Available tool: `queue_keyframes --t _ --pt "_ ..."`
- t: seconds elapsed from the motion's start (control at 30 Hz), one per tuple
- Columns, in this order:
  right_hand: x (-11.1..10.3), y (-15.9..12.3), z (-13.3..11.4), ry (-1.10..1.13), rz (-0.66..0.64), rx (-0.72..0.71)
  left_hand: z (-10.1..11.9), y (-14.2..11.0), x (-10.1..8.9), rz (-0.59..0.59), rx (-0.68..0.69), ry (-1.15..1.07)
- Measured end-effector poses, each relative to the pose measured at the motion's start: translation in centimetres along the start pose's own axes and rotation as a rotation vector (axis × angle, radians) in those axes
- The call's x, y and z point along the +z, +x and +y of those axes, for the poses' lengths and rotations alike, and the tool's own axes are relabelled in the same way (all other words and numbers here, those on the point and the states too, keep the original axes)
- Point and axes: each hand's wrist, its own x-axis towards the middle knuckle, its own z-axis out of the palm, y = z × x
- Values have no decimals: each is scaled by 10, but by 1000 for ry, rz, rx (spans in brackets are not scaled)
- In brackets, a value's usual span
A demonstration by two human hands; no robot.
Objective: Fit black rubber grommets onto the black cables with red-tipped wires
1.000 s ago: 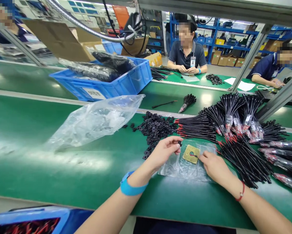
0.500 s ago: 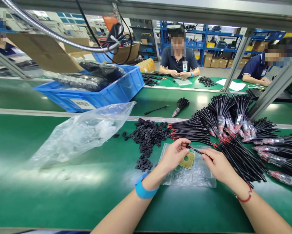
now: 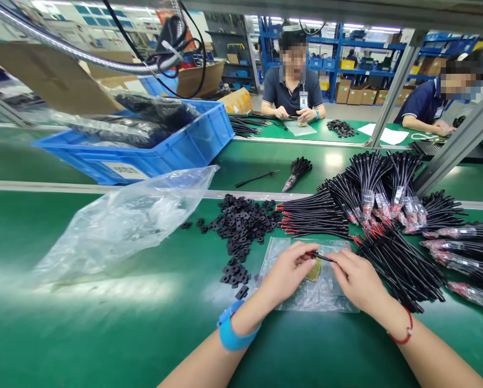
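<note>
Blue shelves (image 3: 334, 70) are lining the back of the room, and a co-worker (image 3: 293, 97) is sitting beyond the green table (image 3: 104, 334). Above a yellow plate (image 3: 314, 273), the left hand (image 3: 284, 272) is keeping its grip pinched at one end of a black wire (image 3: 324, 258), and the right hand (image 3: 356, 272) is grasping the sleeve, probably steadying the wire from both sides. Whether the left grip is also holding a clip is too small to tell. Underneath, a flat bag (image 3: 326, 298) is probably shielding the table. Clips (image 3: 241, 215) are lying heaped toward the far edge, beside loose wires (image 3: 314, 215) whose red tips are mostly pointing left, seemingly for easy picking. Farther right, taped bundles (image 3: 368, 186) are keeping wires grouped. Beyond that edge, a blue bin (image 3: 172, 153) is holding black packs (image 3: 152, 129); in front, a big bag (image 3: 124, 226) is slumping, its contents hard to tell
</note>
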Motion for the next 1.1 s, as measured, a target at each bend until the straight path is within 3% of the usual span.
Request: queue_keyframes --t 0.17,0.3,0.47,0.67,0.83,1.1 --pt "2 -4 -2 -86 69 -73 -2 -3 2 -2 -217 -528" --pt "-1 -6 -5 -187 89 -110 -2 -7 7 -12 -286 -621" --pt "-6 -6 -9 -84 -37 -46 -1 -10 8 -38 -210 -515" --pt "-8 -8 -8 402 -324 239 5 -13 1 -77 -83 -60" --pt "-4 -8 -3 671 -322 369 10 -17 3 -145 -13 208" --pt "-1 -11 -4 626 -357 360 2 -18 9 -75 0 223"
